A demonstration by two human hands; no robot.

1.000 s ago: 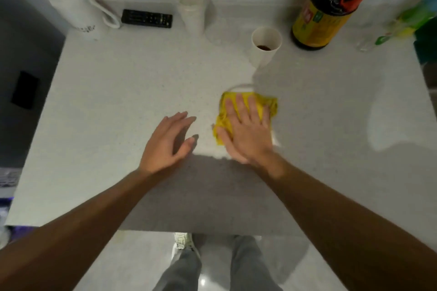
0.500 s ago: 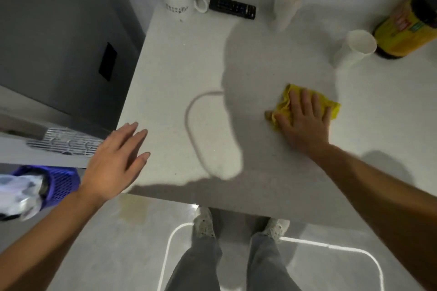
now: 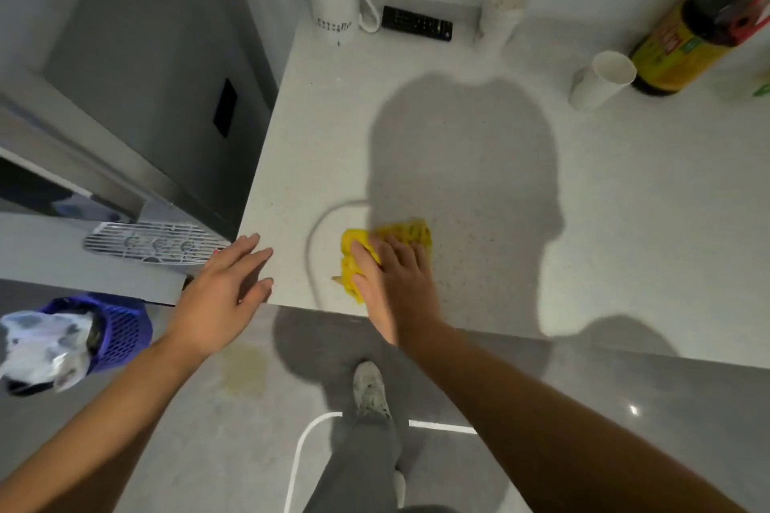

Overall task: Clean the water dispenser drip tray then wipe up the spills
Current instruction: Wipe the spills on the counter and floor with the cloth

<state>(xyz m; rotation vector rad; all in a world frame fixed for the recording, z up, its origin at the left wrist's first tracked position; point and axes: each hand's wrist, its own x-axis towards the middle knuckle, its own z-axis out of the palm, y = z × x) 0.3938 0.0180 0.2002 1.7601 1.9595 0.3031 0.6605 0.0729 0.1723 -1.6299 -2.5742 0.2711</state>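
The right hand (image 3: 396,279) presses flat, fingers spread, on the crumpled yellow cloth (image 3: 375,250), wiping the speckled white table (image 3: 583,221); the open left hand (image 3: 221,292) hovers, and next comes sweeping leftward.

Cloth (image 3: 385,248) half hidden under right hand (image 3: 396,283). Bottle (image 3: 687,37) cut by right edge. Kettle (image 3: 333,0) print unreadable. Bin bag (image 3: 41,342) blurred.

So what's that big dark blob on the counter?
Head view: it's the person's own shadow on the counter, cast by light from behind; the right hand wipes the yellow cloth at its edge. The far cups look blurry.
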